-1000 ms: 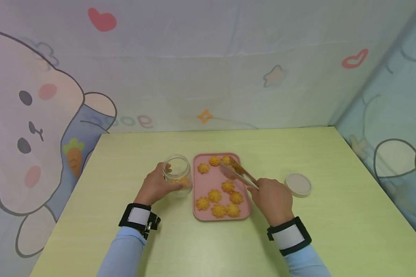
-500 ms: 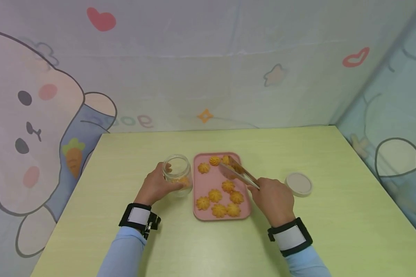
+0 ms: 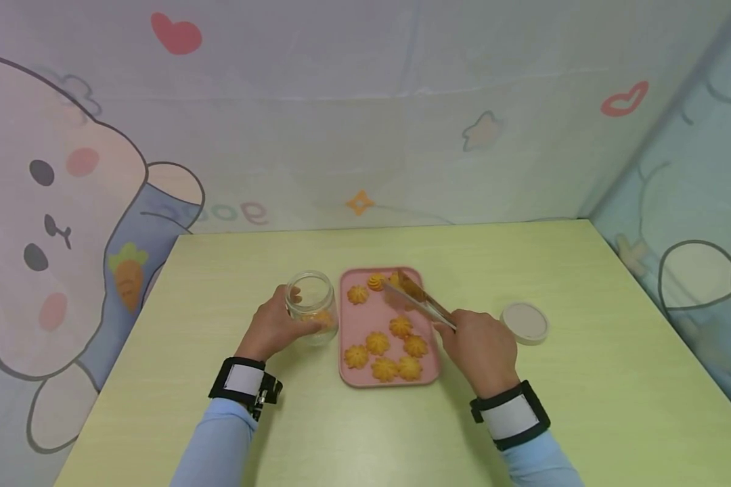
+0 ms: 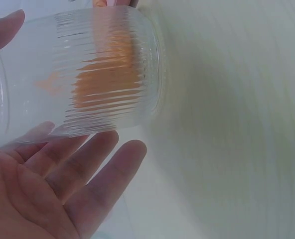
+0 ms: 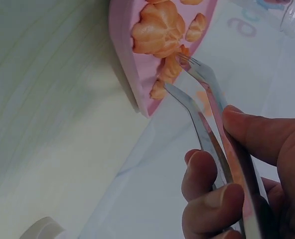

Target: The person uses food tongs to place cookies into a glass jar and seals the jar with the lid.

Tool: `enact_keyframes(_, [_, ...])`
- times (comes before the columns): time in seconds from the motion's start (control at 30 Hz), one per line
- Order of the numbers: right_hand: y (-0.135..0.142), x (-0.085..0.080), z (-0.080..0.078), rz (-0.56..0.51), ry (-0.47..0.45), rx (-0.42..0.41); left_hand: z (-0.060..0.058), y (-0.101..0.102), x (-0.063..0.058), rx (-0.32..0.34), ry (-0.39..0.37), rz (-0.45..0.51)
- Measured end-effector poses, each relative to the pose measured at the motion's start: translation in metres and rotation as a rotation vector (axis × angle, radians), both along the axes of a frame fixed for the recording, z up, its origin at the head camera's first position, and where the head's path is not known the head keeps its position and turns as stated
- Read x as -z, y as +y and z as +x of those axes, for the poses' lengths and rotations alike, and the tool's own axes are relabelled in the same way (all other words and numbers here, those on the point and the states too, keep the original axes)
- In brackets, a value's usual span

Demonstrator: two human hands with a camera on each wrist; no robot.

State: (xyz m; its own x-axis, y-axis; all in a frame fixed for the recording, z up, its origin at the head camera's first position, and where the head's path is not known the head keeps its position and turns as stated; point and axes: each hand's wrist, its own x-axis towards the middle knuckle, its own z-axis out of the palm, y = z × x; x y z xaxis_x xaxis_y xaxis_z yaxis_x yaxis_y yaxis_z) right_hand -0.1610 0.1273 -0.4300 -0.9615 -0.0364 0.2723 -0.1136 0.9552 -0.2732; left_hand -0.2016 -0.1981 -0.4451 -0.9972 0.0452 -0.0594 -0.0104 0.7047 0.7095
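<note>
My left hand [image 3: 278,326] holds a clear glass jar [image 3: 312,304] at the left side of a pink tray [image 3: 364,325], fingers and thumb around its wall. In the left wrist view, orange-yellow cookies show through the ribbed lower part of the jar [image 4: 102,94]. My right hand [image 3: 481,348] grips metal tongs [image 5: 215,112] between thumb and fingers. The arms of the tongs stand apart, with their tips at a cookie [image 5: 172,67] near the tray's far end. Several flower-shaped cookies [image 3: 378,343] lie on the tray.
A round white lid [image 3: 525,322] lies on the pale yellow table [image 3: 365,439], right of my right hand. Behind the table hangs a cloth [image 3: 353,122] printed with cartoon shapes. A wall with similar print stands at the right.
The tips of the tongs have shifted slightly left and toward the tray's far end. My left hand and the jar have kept their place.
</note>
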Motion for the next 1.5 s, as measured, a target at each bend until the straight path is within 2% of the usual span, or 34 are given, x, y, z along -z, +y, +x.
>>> enact_keyframes(0.3, [-0.001, 0.0, 0.001, 0.026, 0.015, -0.012, -0.001, -0.001, 0.0, 0.003, 0.007, -0.006])
enact_keyframes(0.53, [-0.007, -0.004, 0.001, 0.006, -0.076, -0.009, 0.0, -0.001, 0.0, 0.005, 0.006, -0.002])
enact_keyframes(0.93, [-0.023, -0.007, 0.003, 0.046, -0.124, -0.05, -0.001, -0.001, -0.001, 0.006, 0.002, -0.008])
enact_keyframes(1.2, [-0.026, -0.007, 0.002, 0.055, -0.107, -0.059, 0.0, -0.001, -0.001, 0.008, 0.0, -0.002])
enact_keyframes(1.5, [-0.023, -0.006, 0.001, 0.049, -0.043, -0.066, 0.0, -0.002, 0.0, 0.011, -0.003, -0.001])
